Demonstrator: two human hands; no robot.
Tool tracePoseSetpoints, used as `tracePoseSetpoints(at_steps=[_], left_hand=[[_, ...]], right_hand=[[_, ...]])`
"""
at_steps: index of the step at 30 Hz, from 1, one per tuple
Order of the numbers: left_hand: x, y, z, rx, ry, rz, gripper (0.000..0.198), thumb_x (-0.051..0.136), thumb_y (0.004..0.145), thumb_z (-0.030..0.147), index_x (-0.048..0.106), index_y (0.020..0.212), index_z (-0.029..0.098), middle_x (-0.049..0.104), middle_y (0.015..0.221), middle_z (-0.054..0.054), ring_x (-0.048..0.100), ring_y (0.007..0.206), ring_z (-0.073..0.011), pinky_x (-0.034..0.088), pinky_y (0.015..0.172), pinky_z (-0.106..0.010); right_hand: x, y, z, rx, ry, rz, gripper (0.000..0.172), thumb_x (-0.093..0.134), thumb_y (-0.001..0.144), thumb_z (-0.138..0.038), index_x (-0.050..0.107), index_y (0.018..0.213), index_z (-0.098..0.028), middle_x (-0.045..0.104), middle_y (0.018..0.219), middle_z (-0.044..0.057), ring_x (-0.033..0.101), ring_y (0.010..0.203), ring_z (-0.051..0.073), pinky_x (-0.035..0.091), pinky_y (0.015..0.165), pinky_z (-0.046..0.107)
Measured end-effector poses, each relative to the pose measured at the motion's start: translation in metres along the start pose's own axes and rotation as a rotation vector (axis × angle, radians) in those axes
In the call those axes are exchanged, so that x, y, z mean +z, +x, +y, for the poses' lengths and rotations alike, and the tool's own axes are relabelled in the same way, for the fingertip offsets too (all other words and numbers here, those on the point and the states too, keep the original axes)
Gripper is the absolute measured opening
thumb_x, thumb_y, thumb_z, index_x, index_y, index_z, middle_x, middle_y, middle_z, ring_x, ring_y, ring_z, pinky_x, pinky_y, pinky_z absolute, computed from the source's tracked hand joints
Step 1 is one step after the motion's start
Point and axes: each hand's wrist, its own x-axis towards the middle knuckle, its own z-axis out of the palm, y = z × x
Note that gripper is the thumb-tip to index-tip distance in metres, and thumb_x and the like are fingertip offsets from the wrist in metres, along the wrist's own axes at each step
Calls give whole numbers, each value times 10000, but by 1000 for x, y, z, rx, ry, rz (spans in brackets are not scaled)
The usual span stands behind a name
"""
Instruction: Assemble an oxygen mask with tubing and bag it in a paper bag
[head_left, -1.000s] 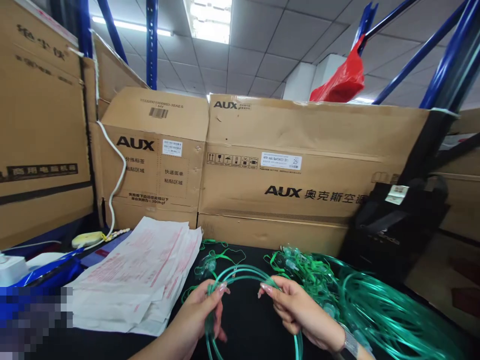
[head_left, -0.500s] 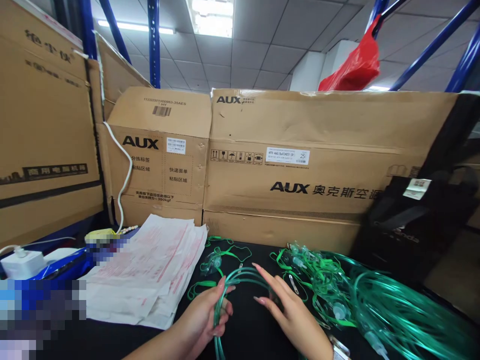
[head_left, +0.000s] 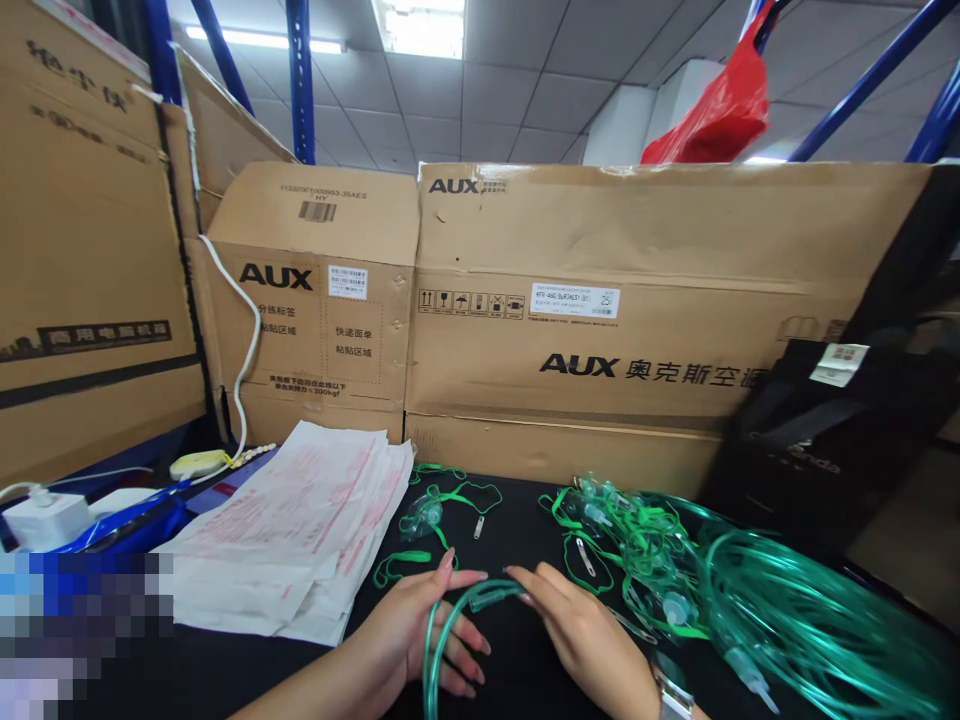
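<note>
A loop of clear green tubing (head_left: 444,640) runs between my two hands near the bottom middle. My left hand (head_left: 435,630) is at the tubing's left side, its thumb raised and its fingers spread and curved behind the strands. My right hand (head_left: 577,625) pinches the right end of the loop between thumb and fingers. Beyond them on the black surface lie a small clear mask (head_left: 429,514) with green straps and a small metal strip (head_left: 478,527). A pile of masks and green straps (head_left: 649,560) is to the right of my right hand.
Coiled green tubing (head_left: 810,620) lies at the right. White printed bags (head_left: 300,530) are stacked at the left, beside a white plug adapter (head_left: 46,518). Cardboard boxes (head_left: 562,330) stand behind, with a black bag (head_left: 802,450) at the right.
My right hand has closed on the tubing and moved slightly down. My left hand's fingers have spread, and the loop has dropped lower and flatter.
</note>
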Motion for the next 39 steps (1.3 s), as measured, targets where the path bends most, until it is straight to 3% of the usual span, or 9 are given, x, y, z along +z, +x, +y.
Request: tracePoseSetpoints(at_steps=[2, 5, 11, 15, 20, 26, 33, 36, 39], left_hand=[[1, -3, 3, -29, 3, -1, 685, 408, 743, 656, 455, 1179, 130, 664, 656, -74, 645, 563, -184, 489, 562, -318], [4, -5, 4, -81, 100, -10, 738, 381, 694, 722, 466, 1151, 150, 642, 594, -50, 599, 462, -160, 478, 487, -304], [6, 5, -15, -152, 313, 76, 735, 373, 556, 819, 523, 878, 176, 285, 328, 133, 151, 258, -31, 147, 283, -167], [9, 1, -16, -157, 396, 12, 702, 343, 556, 825, 537, 696, 165, 237, 374, 123, 158, 296, -33, 146, 317, -197], [12, -10, -6, -115, 356, -103, 544, 571, 557, 692, 461, 640, 166, 336, 467, 91, 244, 367, -24, 122, 403, -231], [10, -8, -4, -116, 382, -162, 515, 565, 572, 673, 426, 639, 182, 308, 453, 104, 233, 369, -31, 110, 432, -243], [13, -16, 5, -160, 449, -153, 519, 587, 547, 678, 441, 642, 189, 345, 470, 99, 240, 390, -45, 129, 435, -233], [13, -17, 7, -167, 482, -132, 500, 570, 580, 669, 454, 640, 186, 347, 482, 93, 253, 403, -51, 135, 434, -233], [11, -15, 6, -161, 450, -139, 484, 599, 578, 638, 420, 632, 192, 347, 491, 96, 235, 395, -43, 121, 428, -233]], right_hand=[[-4, 0, -3, -16, 55, -46, 350, 312, 871, -127, 541, 1117, -225, 627, 853, 58, 628, 736, 160, 501, 643, 233], [-8, 2, -12, -82, 37, -103, 313, 316, 901, -170, 550, 1100, -234, 631, 759, 28, 619, 657, 144, 457, 572, 211], [-4, 2, -27, -207, -156, -91, 330, 271, 943, -309, 586, 940, -211, 616, 629, 6, 572, 517, 131, 360, 487, 233], [-1, 0, -26, -167, -140, -89, 336, 280, 941, -323, 590, 1006, -210, 628, 651, 19, 589, 549, 148, 369, 504, 245], [-17, 8, -18, -22, 297, -182, 287, 388, 912, -352, 651, 957, -247, 641, 740, 14, 600, 669, 131, 431, 599, 204], [-32, 42, -5, 147, 440, 16, 285, 399, 903, -315, 661, 927, -204, 578, 751, 28, 562, 709, 147, 465, 684, 267], [7, 97, -17, -152, 47, -30, 478, 451, 834, -107, 419, 1272, -296, 408, 1332, 49, 340, 1222, 202, 315, 1000, 398], [28, 116, -22, -185, -12, -124, 558, 546, 758, -83, 422, 1264, -281, 441, 1295, 59, 302, 1246, 224, 288, 1006, 408], [39, 126, -21, -102, 48, -104, 358, 552, 715, -38, 581, 1039, -186, 551, 1074, 108, 455, 1081, 251, 355, 912, 409]])
